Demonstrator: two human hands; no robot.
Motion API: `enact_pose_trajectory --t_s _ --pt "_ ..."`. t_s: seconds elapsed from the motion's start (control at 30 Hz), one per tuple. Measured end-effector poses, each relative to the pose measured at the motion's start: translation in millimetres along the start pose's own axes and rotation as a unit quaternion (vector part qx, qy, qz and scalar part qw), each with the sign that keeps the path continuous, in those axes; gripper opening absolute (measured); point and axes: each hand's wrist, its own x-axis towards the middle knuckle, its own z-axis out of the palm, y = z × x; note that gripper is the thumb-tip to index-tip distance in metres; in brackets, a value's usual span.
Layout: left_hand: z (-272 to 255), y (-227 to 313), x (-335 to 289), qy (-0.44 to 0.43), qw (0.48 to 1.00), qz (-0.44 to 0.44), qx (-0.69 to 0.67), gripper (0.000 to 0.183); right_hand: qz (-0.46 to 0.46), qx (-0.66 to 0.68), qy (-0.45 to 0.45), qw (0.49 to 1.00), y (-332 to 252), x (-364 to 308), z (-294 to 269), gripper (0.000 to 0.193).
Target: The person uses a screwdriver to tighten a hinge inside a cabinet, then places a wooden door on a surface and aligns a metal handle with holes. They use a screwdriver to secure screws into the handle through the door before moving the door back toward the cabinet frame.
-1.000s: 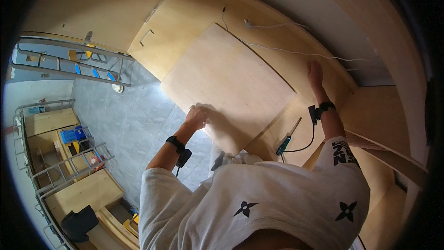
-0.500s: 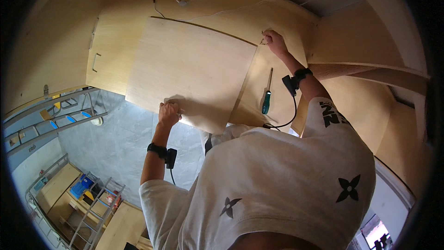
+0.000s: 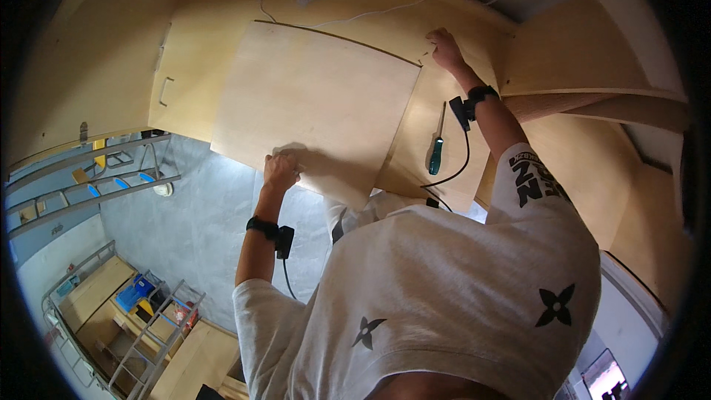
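A pale, square wooden panel [image 3: 318, 104] lies on the light wooden surface before me. My left hand [image 3: 281, 170] is closed at its near edge, fingers curled over that edge; their tips are partly hidden. Beyond the panel's far right corner, my right hand [image 3: 446, 50] is closed, thumb and fingers drawn together. Whatever it may hold is too small or hidden to tell. Small dark bits, perhaps screws [image 3: 425, 54], show just beside its fingers. A screwdriver with a dark green handle [image 3: 435, 157] lies right of the panel, its shaft pointing away from me.
A white cable [image 3: 385, 10] runs along the far side of the wooden surface [image 3: 200, 44]. At left stands a metal ladder [image 3: 96, 185] over the grey floor [image 3: 200, 215]. Wooden shelving [image 3: 592, 107] rises on the right. Thin black cables hang from both my wristbands.
My right hand has lifted slightly away from the small bits, which now show more plainly. My left hand stays at the panel's edge. The whole view has shifted a little.
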Motion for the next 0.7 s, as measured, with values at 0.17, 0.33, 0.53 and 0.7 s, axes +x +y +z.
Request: enact_pose_trajectory --t_s 0.17,0.33,0.53,0.7 --pt "-6.4 2.5 -1.3 -0.007 1.000 -0.008 0.010 0.012 -0.131 0.063 -0.042 0.989 -22.4 -1.6 0.0 0.041" --pt "-6.8 1.2 -0.9 -0.048 0.999 -0.024 -0.010 0.013 -0.157 0.128 -0.135 0.970 -43.0 -14.6 -11.2 0.033" --pt "-9.0 6.2 1.1 -0.038 0.999 -0.028 0.017 0.012 -0.127 0.092 -0.112 0.981 -41.9 -36.4 -8.0 0.015" --pt "11.9 -7.4 0.6 -0.012 0.999 -0.017 0.033 0.010 -0.078 0.066 -0.064 0.993 -43.4 -46.0 3.0 0.007"
